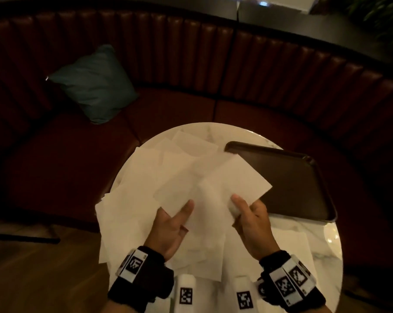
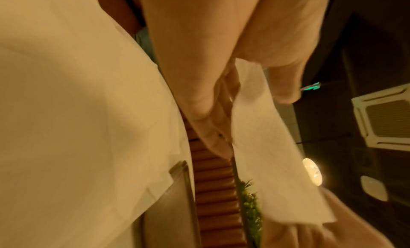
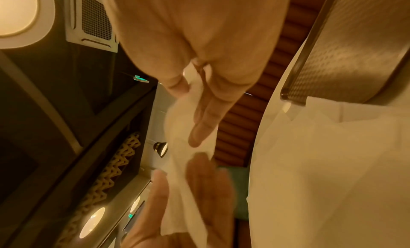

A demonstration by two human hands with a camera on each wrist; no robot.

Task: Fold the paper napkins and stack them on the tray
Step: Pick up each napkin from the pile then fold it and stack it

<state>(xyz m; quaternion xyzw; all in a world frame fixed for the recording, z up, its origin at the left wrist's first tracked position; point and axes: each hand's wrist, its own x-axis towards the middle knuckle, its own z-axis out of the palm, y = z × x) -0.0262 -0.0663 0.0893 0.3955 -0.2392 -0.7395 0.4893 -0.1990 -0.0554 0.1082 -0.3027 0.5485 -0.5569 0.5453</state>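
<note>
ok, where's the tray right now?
In the head view the tray sits on the right side of the round marble table, nothing on it, beyond the right hand, beside the loose napkins.

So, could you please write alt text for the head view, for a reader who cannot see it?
Two hands, left and right, hold a white napkin above a round marble table strewn with loose napkins. A dark tray lies bare to the right; a teal cushion rests on the bench behind.

White napkin [image 1: 216, 188] held aloft, loose napkins [image 1: 132, 211] spread beside brown tray [image 1: 299, 184]
</note>
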